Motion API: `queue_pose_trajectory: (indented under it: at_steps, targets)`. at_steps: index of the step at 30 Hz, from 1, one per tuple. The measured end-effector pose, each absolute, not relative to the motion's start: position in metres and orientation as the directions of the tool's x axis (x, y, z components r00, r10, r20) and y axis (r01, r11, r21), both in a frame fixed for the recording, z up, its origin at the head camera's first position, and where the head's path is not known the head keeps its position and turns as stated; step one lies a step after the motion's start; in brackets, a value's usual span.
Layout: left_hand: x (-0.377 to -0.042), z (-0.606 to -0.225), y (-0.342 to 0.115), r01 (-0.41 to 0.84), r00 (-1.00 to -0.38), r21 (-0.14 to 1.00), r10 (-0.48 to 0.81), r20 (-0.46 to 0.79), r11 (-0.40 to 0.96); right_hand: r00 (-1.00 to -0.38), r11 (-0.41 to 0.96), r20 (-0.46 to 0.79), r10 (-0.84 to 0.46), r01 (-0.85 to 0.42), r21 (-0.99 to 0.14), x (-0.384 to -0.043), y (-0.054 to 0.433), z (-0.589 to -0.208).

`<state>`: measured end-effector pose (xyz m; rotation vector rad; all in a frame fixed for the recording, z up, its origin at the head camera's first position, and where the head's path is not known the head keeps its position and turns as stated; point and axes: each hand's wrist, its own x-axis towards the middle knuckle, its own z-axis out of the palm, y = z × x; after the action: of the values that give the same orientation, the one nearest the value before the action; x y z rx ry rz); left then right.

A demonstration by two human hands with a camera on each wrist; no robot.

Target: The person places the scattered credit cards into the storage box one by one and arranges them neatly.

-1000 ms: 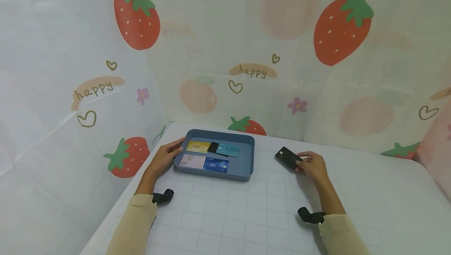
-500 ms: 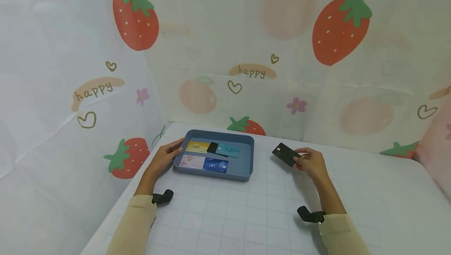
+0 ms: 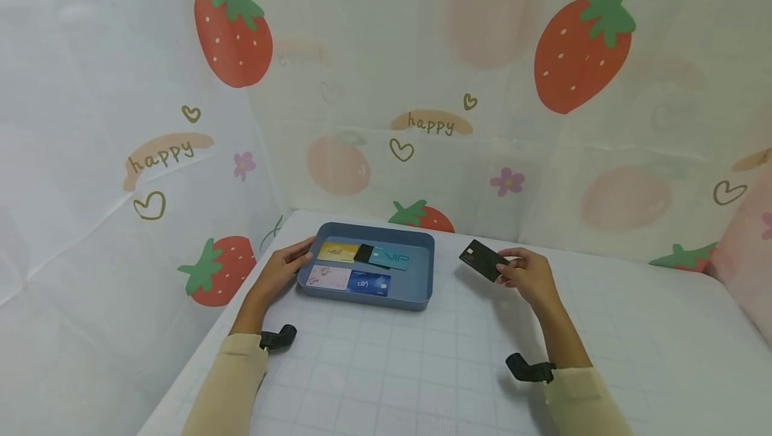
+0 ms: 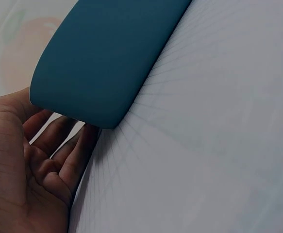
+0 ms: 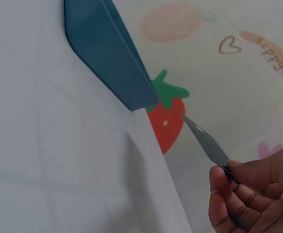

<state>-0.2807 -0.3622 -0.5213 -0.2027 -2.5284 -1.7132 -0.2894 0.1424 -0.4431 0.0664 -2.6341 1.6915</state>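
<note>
A black chip card (image 3: 480,260) is pinched by one corner between the thumb and fingers of my right hand (image 3: 531,276), held tilted above the table with a shadow below. Seen nearly edge-on, the card (image 5: 207,141) points toward the tray in the right wrist view. My left hand (image 3: 283,271) grips the left side of a blue-grey tray (image 3: 416,295), thumb at its rim; the fingertips are hidden behind the wall. Inside lie a yellow card (image 3: 338,252), a teal VIP card (image 3: 391,257) overlapping a black card (image 3: 362,253), a pale pink patterned card (image 3: 328,277) and a blue VIP card (image 3: 368,283).
The tray stands on a white gridded tablecloth (image 3: 386,362), near the table's back edge. Behind it hangs a curtain (image 3: 422,175) with strawberries and "happy" prints. A black wrist camera (image 3: 279,337) sits on the left wrist, another camera (image 3: 528,368) on the right.
My right hand has raised the black card off the table and shifted it slightly left toward the tray. My left hand and the tray have stayed where they were.
</note>
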Motion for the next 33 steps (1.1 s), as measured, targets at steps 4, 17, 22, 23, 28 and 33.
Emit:
queue_pose_trajectory:
  at_steps: [4,17,22,23,28,33]
  targets:
    - [-0.281,-0.522,-0.363,0.148,-0.989,0.918,0.057,0.137,0.369,-0.997,0.388,0.061,-0.054,-0.077,-0.918,-0.285,0.137,-0.436]
    - [-0.284,-0.529,-0.366,0.148,-0.989,0.925,0.066,0.133,0.351,-0.992,0.378,0.085,-0.098,-0.116,-0.919,-0.274,0.114,-0.424]
    - [-0.283,-0.527,-0.363,0.153,-0.988,0.924,0.075,0.135,0.349,-0.990,0.367,0.087,-0.110,-0.121,-0.922,-0.270,0.107,-0.421]
    - [-0.281,-0.524,-0.361,0.154,-0.988,0.924,0.078,0.135,0.349,-0.990,0.369,0.085,-0.112,-0.121,-0.921,-0.269,0.106,-0.421]
    - [-0.268,-0.504,-0.354,0.151,-0.988,0.918,0.087,0.127,0.367,-0.991,0.386,0.063,-0.117,-0.103,-0.917,-0.267,0.100,-0.418]
    - [-0.262,-0.492,-0.350,0.158,-0.987,0.914,0.091,0.134,0.373,-0.989,0.392,0.068,-0.129,-0.114,-0.913,-0.264,0.096,-0.416]
